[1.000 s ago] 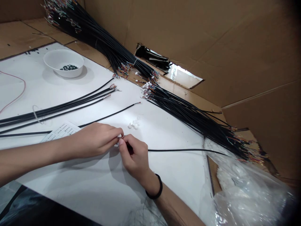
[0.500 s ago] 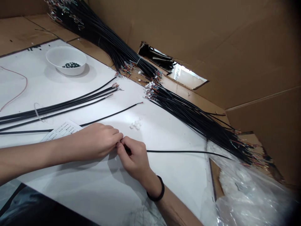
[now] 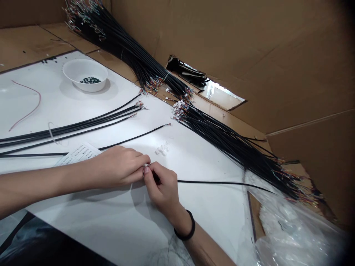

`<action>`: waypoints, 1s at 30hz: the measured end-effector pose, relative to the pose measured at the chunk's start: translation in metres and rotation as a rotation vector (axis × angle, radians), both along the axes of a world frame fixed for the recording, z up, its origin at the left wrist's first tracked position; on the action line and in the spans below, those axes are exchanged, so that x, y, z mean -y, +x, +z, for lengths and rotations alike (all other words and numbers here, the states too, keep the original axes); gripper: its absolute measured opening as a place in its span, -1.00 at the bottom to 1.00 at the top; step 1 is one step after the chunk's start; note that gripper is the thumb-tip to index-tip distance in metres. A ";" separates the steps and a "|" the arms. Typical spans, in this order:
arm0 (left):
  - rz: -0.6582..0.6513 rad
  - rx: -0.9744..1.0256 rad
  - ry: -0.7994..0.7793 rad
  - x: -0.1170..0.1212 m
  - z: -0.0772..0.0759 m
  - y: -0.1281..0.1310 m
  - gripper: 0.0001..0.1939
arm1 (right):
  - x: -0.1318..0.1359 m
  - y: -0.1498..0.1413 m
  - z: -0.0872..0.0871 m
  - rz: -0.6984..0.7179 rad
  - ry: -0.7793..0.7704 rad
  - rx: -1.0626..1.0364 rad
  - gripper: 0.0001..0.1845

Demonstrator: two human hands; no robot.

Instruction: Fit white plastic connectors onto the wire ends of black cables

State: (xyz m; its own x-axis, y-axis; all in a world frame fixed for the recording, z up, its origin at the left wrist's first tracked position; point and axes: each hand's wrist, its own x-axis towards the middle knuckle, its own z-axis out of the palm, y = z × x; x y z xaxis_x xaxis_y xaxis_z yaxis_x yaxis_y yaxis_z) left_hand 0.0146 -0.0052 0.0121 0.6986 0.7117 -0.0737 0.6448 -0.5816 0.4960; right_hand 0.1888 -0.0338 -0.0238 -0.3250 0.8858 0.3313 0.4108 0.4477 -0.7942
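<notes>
My left hand (image 3: pixel 126 166) is closed in a pinch, thumb and fingertips meeting the other hand's fingertips. A small white connector (image 3: pixel 146 166) shows between the two hands, mostly covered by fingers. My right hand (image 3: pixel 162 186), with a black band on its wrist, is closed round the end of a black cable (image 3: pixel 216 182). That cable runs out to the right across the white board. The cable's wire ends are hidden in the fingers. Just beyond my hands lies a little heap of white connectors (image 3: pixel 162 149).
A printed paper (image 3: pixel 80 153) lies under my left forearm. Several black cables (image 3: pixel 91 124) stretch across the left. A white bowl (image 3: pixel 85 70) holds small dark pieces. Cable bundles (image 3: pixel 233 144) lie along the cardboard wall (image 3: pixel 249 48); clear plastic (image 3: pixel 294 236) is at lower right.
The whole view has shifted slightly, so things sit a little further right and lower. A bit of white connector now shows between my fingertips. Both hands keep their pinch.
</notes>
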 end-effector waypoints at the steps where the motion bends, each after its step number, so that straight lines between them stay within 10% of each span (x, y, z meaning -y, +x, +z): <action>1: 0.008 0.001 -0.008 0.000 0.000 0.000 -0.73 | 0.000 0.000 0.000 -0.003 0.005 -0.003 -0.73; 30: 0.015 -0.051 -0.024 0.000 -0.003 0.001 -0.72 | 0.000 0.000 0.001 0.003 0.006 -0.018 -0.73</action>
